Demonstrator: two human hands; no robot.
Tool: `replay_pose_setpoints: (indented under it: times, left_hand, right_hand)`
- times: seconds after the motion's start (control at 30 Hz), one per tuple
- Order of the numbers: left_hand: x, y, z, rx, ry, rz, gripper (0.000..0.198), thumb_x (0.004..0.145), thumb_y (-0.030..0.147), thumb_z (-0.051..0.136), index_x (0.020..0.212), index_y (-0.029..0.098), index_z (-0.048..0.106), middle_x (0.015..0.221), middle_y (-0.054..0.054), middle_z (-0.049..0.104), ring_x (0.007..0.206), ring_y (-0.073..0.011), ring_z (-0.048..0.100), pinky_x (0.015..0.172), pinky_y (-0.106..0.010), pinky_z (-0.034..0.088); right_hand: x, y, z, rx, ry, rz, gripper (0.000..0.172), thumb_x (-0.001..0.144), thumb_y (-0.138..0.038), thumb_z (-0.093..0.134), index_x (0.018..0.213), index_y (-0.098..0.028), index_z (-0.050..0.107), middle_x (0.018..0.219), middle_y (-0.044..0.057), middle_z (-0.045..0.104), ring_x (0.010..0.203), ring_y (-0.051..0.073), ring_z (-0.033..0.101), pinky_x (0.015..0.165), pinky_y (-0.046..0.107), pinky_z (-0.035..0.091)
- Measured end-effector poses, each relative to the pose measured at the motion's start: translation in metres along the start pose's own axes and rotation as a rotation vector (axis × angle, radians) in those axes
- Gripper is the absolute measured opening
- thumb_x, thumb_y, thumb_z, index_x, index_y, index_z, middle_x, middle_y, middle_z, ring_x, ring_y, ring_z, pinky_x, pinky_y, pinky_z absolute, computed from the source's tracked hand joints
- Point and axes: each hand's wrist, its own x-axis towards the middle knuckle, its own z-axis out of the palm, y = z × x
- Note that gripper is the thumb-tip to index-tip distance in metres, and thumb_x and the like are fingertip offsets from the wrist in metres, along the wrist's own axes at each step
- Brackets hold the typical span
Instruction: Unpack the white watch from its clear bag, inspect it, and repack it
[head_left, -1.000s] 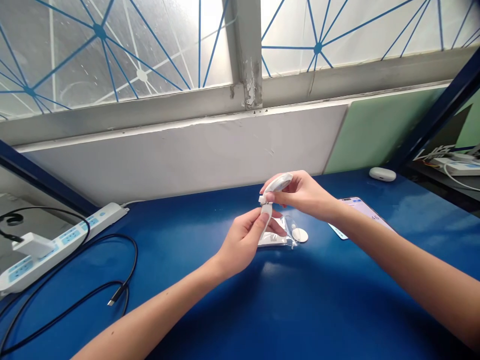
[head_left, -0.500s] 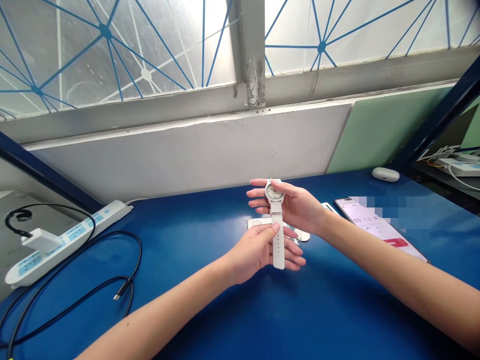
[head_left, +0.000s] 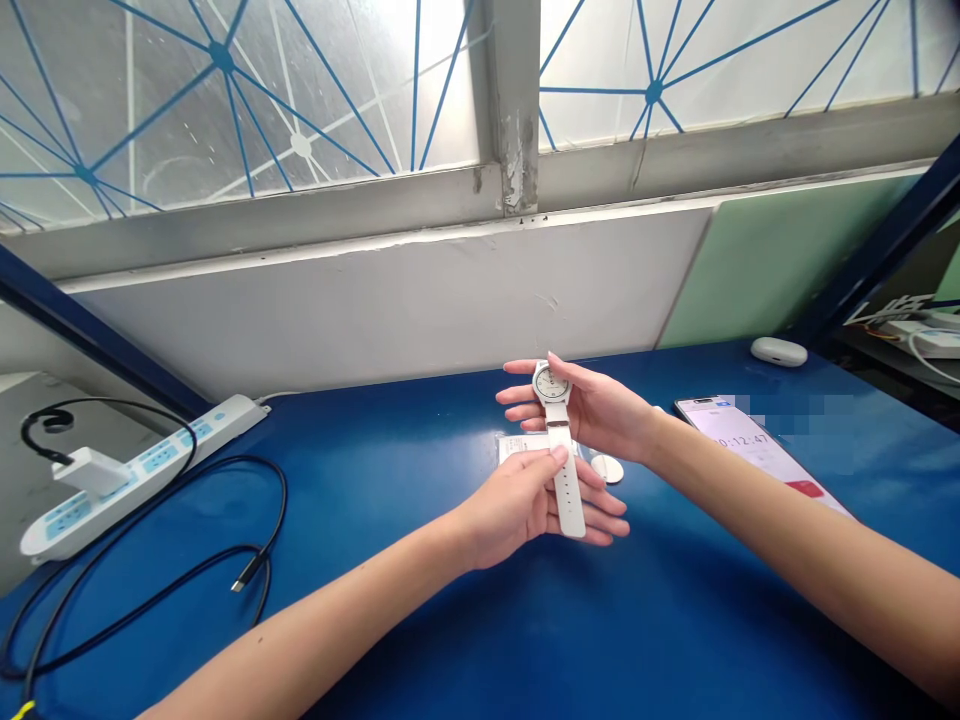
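Okay, biggest first: frosted window (head_left: 360, 90) with blue line pattern across the back, blue tabletop (head_left: 487, 650) below. Between them, a pale grey panel (head_left: 390, 310) and, to its right, a green panel (head_left: 765, 260).

On the table at left, white power strip (head_left: 160, 460) lies at a slant, white charger (head_left: 90, 472) plugged in near its front end; black cable (head_left: 247, 572) loops beside it, plug end loose on the table. At right, phone (head_left: 724, 420) lies screen up, partly behind the right forearm, digits "12:47" readable, part of it pixelated.

Both hands mid-table, raised, sharing one white wristwatch (head_left: 556, 410), dial facing the camera, strap hanging down toward the person. Right hand (head_left: 607, 405) holds the watch head, thumb along the dial's edge, fingers spread behind. Left hand (head_left: 510, 505) pinches the punched strap, thumb on top, fingers fanned underneath.

Behind the hands, clear-wrapped packet (head_left: 514, 447), partly covered. White rounded case (head_left: 778, 351) sits at the far right edge. Smallest: round white disc (head_left: 609, 468), just right of the left fingers, partly hidden.
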Motion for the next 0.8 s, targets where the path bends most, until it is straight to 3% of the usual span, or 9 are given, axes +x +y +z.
replay_pose_setpoints:
  times: [0.13,0.33,0.53,0.8]
  left_hand:
    - [-0.0005,0.0021,0.0003,0.015,0.059,0.056,0.039,0.097,0.044,0.055,0.093,0.008,0.068,0.090,-0.017,0.073,0.081,-0.0245,0.074,0.081,-0.039,0.057]
    - [-0.0028,0.0070,0.0030,0.025,0.025,0.046,0.034,0.096,0.039,0.058,0.099,0.007,0.070,0.104,-0.018,0.071,0.101,-0.0292,0.070,0.092,-0.045,0.054]
    - [-0.0017,0.0064,0.0008,0.017,0.012,0.011,0.034,0.095,0.040,0.058,0.100,0.008,0.069,0.097,-0.017,0.072,0.091,-0.0275,0.072,0.087,-0.044,0.055]
    - [-0.0002,0.0058,0.0028,0.044,0.118,0.083,0.036,0.091,0.041,0.064,0.093,0.006,0.069,0.088,-0.017,0.073,0.081,-0.0266,0.073,0.085,-0.044,0.055]
  right_hand:
    - [0.0002,0.0008,-0.0013,0.029,0.004,-0.001,0.035,0.100,-0.034,0.043,0.126,-0.019,0.059,0.117,0.011,0.072,0.097,0.020,0.072,0.097,0.039,0.053]
    - [-0.0017,0.0009,0.0011,0.022,-0.021,0.006,0.031,0.098,-0.030,0.047,0.118,-0.015,0.065,0.119,0.012,0.072,0.105,0.020,0.070,0.102,0.036,0.050]
    - [-0.0028,-0.0005,0.0025,0.006,-0.090,-0.008,0.033,0.098,-0.031,0.046,0.125,-0.021,0.062,0.117,0.009,0.073,0.100,0.020,0.071,0.098,0.039,0.053]
    - [-0.0019,-0.0016,0.0006,0.055,-0.036,0.028,0.035,0.099,-0.030,0.042,0.115,-0.012,0.067,0.115,0.012,0.073,0.097,0.020,0.071,0.096,0.035,0.053]
